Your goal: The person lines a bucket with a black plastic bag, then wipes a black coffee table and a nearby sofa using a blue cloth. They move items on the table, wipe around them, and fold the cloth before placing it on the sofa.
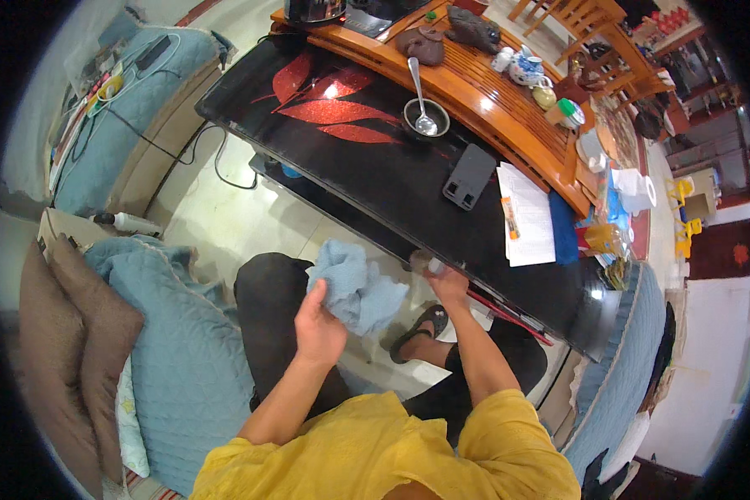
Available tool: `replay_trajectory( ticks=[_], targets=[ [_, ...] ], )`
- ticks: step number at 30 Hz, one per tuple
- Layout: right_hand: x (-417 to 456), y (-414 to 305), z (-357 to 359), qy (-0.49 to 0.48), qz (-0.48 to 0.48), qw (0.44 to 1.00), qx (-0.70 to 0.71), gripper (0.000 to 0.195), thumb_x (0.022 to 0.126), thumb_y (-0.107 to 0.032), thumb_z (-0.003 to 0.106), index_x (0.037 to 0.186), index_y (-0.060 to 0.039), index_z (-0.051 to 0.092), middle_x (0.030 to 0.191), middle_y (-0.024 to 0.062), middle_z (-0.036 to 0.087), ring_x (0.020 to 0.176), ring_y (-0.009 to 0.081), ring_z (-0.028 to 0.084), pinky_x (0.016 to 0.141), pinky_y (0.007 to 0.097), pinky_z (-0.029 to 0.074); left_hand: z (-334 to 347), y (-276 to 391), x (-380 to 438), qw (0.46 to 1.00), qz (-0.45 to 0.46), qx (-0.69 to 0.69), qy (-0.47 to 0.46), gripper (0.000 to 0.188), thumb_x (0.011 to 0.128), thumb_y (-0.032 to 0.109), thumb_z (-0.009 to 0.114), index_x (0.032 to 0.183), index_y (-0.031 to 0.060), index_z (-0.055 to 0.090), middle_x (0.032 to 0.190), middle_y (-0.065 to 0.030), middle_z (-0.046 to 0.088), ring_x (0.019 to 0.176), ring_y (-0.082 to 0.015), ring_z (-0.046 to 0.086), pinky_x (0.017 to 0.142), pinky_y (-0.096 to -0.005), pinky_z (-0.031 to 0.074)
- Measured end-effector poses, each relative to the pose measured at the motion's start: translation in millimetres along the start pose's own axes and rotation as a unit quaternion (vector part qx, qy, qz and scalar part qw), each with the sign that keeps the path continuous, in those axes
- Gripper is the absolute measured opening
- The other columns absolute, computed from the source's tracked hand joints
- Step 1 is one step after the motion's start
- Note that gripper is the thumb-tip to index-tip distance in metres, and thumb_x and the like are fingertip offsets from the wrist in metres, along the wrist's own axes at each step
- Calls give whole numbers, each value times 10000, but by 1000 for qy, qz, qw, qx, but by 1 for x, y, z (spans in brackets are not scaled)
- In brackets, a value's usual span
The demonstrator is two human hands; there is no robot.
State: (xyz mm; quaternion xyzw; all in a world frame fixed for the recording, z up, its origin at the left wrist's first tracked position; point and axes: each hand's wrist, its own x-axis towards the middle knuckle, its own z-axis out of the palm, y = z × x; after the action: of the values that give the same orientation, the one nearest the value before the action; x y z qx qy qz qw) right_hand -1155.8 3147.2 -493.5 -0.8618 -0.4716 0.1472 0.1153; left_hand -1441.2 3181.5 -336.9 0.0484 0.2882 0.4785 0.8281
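A crumpled light-blue cloth (356, 287) is gripped in my left hand (322, 328), held up above my knees with its folds hanging to the right. My right hand (451, 286) is at the near edge of the black glossy table (375, 169), around a small object (435, 266) that looks white and partly clear. Its exact kind cannot be made out, since the fingers and the table edge hide part of it. On the tabletop lie a grey phone (470, 177) and a small dark bowl (442, 119) with a metal spoon (416, 81) leaning in it.
Printed sheets (528, 219) with an orange-and-white tube (510, 219) lie on the table's right part. A slatted wooden tea tray (475, 94) carries teapots and figurines. Below the edge, red sticks (509, 312) protrude. Blue-covered sofa seats (181, 325) flank me. A black cable (225, 169) crosses the floor.
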Motion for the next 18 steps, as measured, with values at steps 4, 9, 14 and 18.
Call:
replay_trajectory(
  ticks=[4, 9, 14, 18],
  targets=[
    [-69, -23, -52, -88, 9, 985, 149, 592, 800, -348, 717, 1255, -15, 536, 1227, 223, 598, 1123, 391, 580, 950, 425, 468, -14, -72, -13, 858, 140, 486, -95, 471, 937, 299, 581, 1338, 54, 549, 1326, -126, 578, 1284, -291, 494, 1055, -439, 374],
    [-137, -47, -102, -48, -66, 915, 395, 378, 794, -195, 717, 1101, -26, 574, 1083, 142, 646, 1025, 303, 624, 882, 395, 488, -4, -112, -15, 571, 372, 709, -179, 381, 901, 278, 606, 1186, 31, 658, 1272, -86, 623, 1277, -324, 492, 1015, -503, 361],
    [-167, -70, -160, 40, -130, 959, 249, 595, 695, -251, 825, 1180, -23, 567, 1109, 138, 643, 1008, 274, 637, 885, 357, 499, 3, -100, -17, 738, 238, 629, -59, 344, 907, 270, 600, 1105, 0, 679, 1227, -150, 643, 1241, -337, 513, 1009, -528, 353],
    [-183, -68, -186, 78, -95, 949, 289, 612, 685, -202, 845, 1186, -7, 551, 1097, 92, 631, 960, 187, 631, 868, 325, 505, 6, -83, -12, 847, 130, 516, 15, 371, 918, 253, 603, 1181, -6, 640, 1257, -224, 610, 1260, -384, 495, 1046, -532, 329]
  ],
)
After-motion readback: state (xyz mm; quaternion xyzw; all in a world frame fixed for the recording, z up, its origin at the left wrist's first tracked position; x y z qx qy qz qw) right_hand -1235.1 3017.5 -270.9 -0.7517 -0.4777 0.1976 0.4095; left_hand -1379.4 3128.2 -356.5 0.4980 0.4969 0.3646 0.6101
